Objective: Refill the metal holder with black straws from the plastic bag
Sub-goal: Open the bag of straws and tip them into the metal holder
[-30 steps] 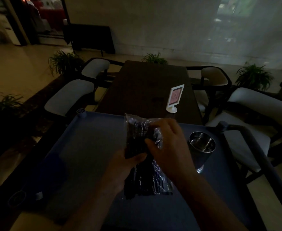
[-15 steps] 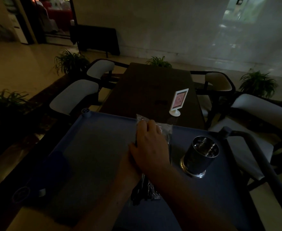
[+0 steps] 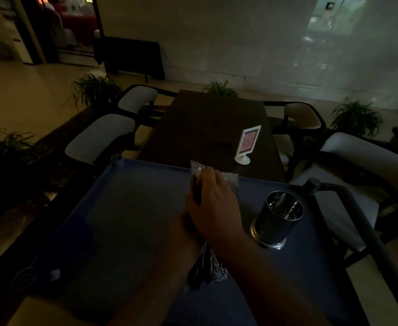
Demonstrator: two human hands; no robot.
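Observation:
A clear plastic bag of black straws point(image 3: 206, 269) lies lengthwise on the blue cart top point(image 3: 132, 220). My right hand point(image 3: 213, 208) covers the bag's upper half, fingers curled over its far end. My left hand point(image 3: 184, 229) sits under the right one and is mostly hidden; it seems to hold the bag's middle. The shiny metal holder point(image 3: 279, 220) stands upright to the right of the bag, and I see no straws in it.
A dark wooden table point(image 3: 207, 128) with a small white sign stand point(image 3: 247, 144) lies beyond the cart. Padded chairs point(image 3: 99, 137) flank it on both sides. The cart handle point(image 3: 357, 215) curves along the right. Potted plants line the floor.
My right hand slid up the bag toward its far end and now covers my left hand. The view shifted slightly, so the holder shows whole.

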